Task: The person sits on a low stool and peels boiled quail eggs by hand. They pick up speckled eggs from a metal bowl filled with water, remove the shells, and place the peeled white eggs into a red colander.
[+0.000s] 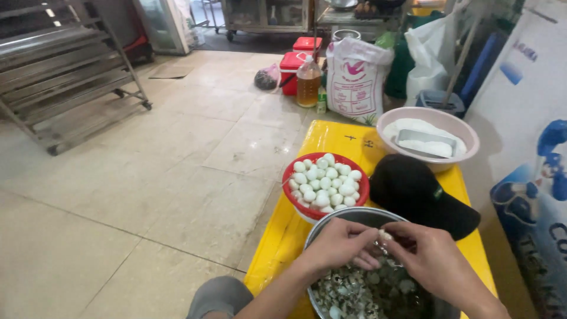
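Observation:
My left hand (339,243) and my right hand (431,255) meet over a metal bowl (348,217) filled with speckled shell pieces and small unpeeled eggs. Both hands pinch one small whitish egg (385,235) between their fingertips. Just beyond the metal bowl stands a red bowl (361,195) heaped with several peeled white eggs. All of this rests on a low yellow table (283,236).
A black cap (416,192) lies right of the red bowl. Behind it a pink basin (455,124) holds white stuff and a metal tray. Beyond the table stand a white sack (357,77), an oil bottle (308,82) and red boxes (292,68). A wheeled metal rack (65,77) stands at the far left.

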